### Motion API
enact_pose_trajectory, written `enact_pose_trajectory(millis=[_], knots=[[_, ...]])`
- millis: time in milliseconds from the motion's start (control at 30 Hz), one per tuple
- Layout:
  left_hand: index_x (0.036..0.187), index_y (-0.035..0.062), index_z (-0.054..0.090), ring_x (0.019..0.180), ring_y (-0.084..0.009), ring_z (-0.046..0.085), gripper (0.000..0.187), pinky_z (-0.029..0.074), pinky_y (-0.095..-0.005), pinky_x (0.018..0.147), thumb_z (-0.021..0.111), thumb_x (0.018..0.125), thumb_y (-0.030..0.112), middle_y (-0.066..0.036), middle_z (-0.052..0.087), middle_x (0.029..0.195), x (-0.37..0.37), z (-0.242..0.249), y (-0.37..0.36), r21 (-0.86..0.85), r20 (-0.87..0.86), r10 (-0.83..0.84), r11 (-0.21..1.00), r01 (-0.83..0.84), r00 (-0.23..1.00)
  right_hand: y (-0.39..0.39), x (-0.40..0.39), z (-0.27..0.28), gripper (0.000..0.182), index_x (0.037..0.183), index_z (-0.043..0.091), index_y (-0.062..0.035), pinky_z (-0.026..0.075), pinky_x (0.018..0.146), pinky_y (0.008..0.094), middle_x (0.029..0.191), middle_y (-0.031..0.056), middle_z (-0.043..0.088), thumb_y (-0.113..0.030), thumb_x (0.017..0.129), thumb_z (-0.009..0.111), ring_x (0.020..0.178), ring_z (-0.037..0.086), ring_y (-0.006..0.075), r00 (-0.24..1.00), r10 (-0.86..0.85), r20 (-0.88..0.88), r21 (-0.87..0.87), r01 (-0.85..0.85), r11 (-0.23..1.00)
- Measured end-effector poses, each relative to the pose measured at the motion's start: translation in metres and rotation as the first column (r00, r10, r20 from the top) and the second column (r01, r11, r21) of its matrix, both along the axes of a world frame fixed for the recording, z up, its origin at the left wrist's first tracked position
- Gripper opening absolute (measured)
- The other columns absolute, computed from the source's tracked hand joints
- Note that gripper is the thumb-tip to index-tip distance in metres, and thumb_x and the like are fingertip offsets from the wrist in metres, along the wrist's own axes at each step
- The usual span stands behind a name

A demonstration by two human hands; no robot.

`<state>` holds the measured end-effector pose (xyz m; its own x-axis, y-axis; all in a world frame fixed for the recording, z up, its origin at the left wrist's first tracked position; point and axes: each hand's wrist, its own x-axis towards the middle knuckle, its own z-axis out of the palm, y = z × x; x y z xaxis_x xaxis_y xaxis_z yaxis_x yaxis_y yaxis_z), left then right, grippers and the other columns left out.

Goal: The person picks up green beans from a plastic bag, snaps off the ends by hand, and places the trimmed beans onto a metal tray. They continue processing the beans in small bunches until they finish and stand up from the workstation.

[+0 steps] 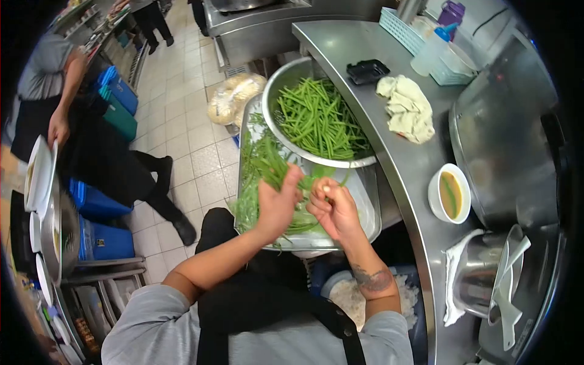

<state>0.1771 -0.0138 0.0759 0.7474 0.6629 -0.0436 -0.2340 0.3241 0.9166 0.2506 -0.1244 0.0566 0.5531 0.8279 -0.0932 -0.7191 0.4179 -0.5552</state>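
My left hand [277, 204] is closed around a bunch of long leafy greens [267, 159], whose leaves stick up past my fingers. Close beside it, my right hand [334, 213] has its fingers curled in a pinch near the stems; what sits between the fingertips is too small to make out. Both hands are above a metal tray [367, 204], where more greens lie in clear plastic along the left side. Resting over the tray's far end is a large steel bowl [272, 100] full of green beans [316, 115].
To the right runs a steel counter [365, 103] with a black container [367, 71], a crumpled cloth [406, 108] and a cup of soup [450, 193]. At left a co-worker [67, 134] holds white plates [40, 170]. A plastic bag [234, 100] lies on the tiled floor [207, 161].
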Motion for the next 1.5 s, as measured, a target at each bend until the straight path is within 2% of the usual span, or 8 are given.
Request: enact_pose_trajectory(millis=[100,200,467,700,1033,1233,1400,1500], knots=[[0.092,0.0044,0.054,0.052,-0.0049,0.041,0.018,0.033,-0.0213,0.046,0.058,0.093,0.022,0.0,0.055,0.078,0.001,-0.002,0.01,-0.094,0.048,-0.016,0.995,0.02,0.999,0.001,0.0,0.001,0.007,0.084,0.064,0.0004,0.03,0.053,0.0186,0.069,-0.0042,0.046,-0.007,0.084,0.064,0.058,0.036,0.0021,0.863,-0.061,0.501,-0.317,0.248,0.915],[0.09,0.0035,0.056,0.052,-0.0041,0.043,0.019,0.034,-0.0208,0.046,0.059,0.093,0.022,0.0,0.056,0.076,0.003,-0.001,0.01,-0.052,0.059,-0.034,0.998,0.037,0.998,0.004,-0.003,0.005,0.004,0.084,0.067,-0.0012,0.028,0.053,0.0184,0.07,-0.0051,0.045,-0.005,0.082,0.067,0.058,0.035,0.002,0.636,-0.115,0.763,-0.19,0.391,0.901],[0.087,0.0039,0.057,0.057,-0.0029,0.046,0.017,0.036,-0.0201,0.048,0.06,0.092,0.02,0.003,0.055,0.071,0.001,-0.002,0.005,-0.034,0.022,-0.101,0.994,0.102,0.995,0.001,-0.005,0.009,0.008,0.085,0.064,0.0012,0.031,0.052,0.0188,0.071,-0.0022,0.046,0.0,0.078,0.068,0.062,0.039,0.003,0.567,-0.082,0.82,-0.25,0.482,0.84],[0.088,0.0022,0.059,0.066,-0.0051,0.052,0.013,0.043,-0.023,0.06,0.061,0.091,0.014,0.002,0.059,0.073,0.0,-0.007,0.006,0.413,-0.035,-0.042,0.909,0.053,0.999,-0.001,-0.007,0.02,0.01,0.086,0.06,0.006,0.042,0.054,0.0177,0.076,0.004,0.05,0.005,0.076,0.062,0.067,0.049,0.0057,0.458,-0.005,0.889,-0.258,0.51,0.821],[0.084,0.0035,0.055,0.055,-0.0072,0.045,0.025,0.035,-0.0225,0.046,0.053,0.096,0.025,-0.001,0.054,0.07,-0.007,-0.006,0.022,-0.097,-0.138,-0.251,0.966,0.239,0.958,0.001,-0.01,0.013,0.007,0.083,0.056,0.0036,0.04,0.056,0.0223,0.077,0.0047,0.051,0.004,0.077,0.059,0.066,0.046,0.0086,0.368,0.103,0.924,-0.251,0.381,0.89],[0.089,0.0015,0.054,0.062,-0.0111,0.051,0.023,0.041,-0.0252,0.052,0.042,0.099,0.018,-0.007,0.058,0.078,-0.049,-0.017,0.065,0.008,0.086,-0.301,0.953,0.302,0.95,0.009,0.003,-0.002,0.022,0.102,0.058,0.0009,0.03,0.057,0.0185,0.077,-0.0043,0.045,0.002,0.081,0.055,0.064,0.037,0.0039,0.478,0.121,0.87,-0.362,0.453,0.814],[0.107,-0.0005,0.053,0.067,-0.0129,0.055,0.019,0.047,-0.0267,0.06,0.043,0.098,0.013,-0.013,0.064,0.094,-0.091,-0.027,0.086,-0.051,-0.028,-0.244,0.969,0.242,0.969,0.002,0.017,-0.015,0.032,0.119,0.053,0.0083,0.041,0.066,0.0208,0.097,0.0073,0.058,0.0,0.088,0.05,0.076,0.05,0.0095,0.809,0.147,0.57,-0.469,0.173,0.866],[0.111,0.0031,0.055,0.056,-0.008,0.045,0.018,0.037,-0.0229,0.051,0.047,0.097,0.013,-0.002,0.054,0.073,-0.111,-0.047,0.091,-0.133,-0.012,-0.229,0.965,0.225,0.973,0.019,-0.001,-0.009,0.032,0.119,0.053,0.0084,0.043,0.068,0.0223,0.096,0.0092,0.06,0.001,0.089,0.049,0.077,0.054,0.0113,0.807,0.229,0.545,-0.481,0.076,0.874]])
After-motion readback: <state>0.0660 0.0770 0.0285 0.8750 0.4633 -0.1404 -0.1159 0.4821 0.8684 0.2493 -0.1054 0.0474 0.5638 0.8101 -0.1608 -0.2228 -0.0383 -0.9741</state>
